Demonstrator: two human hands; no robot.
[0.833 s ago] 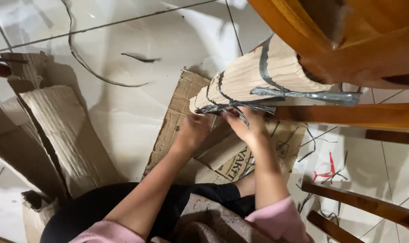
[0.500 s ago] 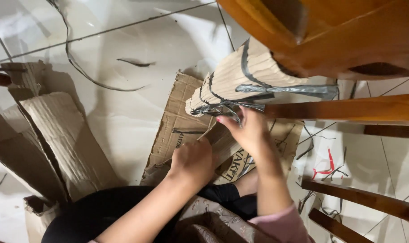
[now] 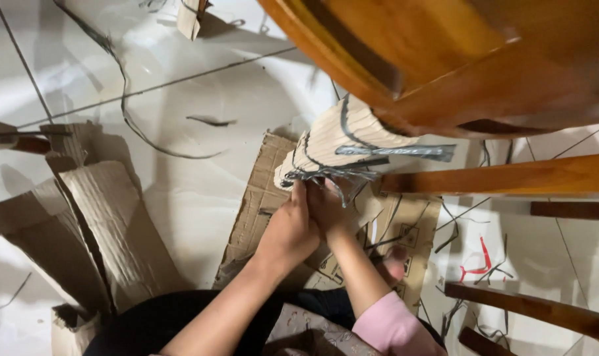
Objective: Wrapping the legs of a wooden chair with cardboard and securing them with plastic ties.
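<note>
Both hands are now pressing together at the frame's middle, where half a second ago the left hand [image 3: 289, 231] was lying lower and apart as a fist; the whole view is also sitting lower, showing more floor at the top. The wooden chair [image 3: 457, 59] is filling the upper right, its rungs [image 3: 510, 178] running across the right side. Crumpled corrugated cardboard sheets [image 3: 95, 224] are lying at the left on the white tiled floor [image 3: 200, 158]. A flat cardboard box panel [image 3: 260, 198] is lying under the hands, carrying black printed marks and small square symbols at its lower right part. The rolled cardboard wrap [image 3: 332, 142] around the chair leg is sitting just above the hands at upper centre, banded with grey tape and dark strapping. The left hand's fingers are stretching up, touching the wrap's lower edge; the right hand [image 3: 329, 211] is curling its fingers on the frayed grey tape strands [image 3: 332, 175] there, though its grip is partly hidden. A red mark [image 3: 479, 254] is showing on the floor at the right
</note>
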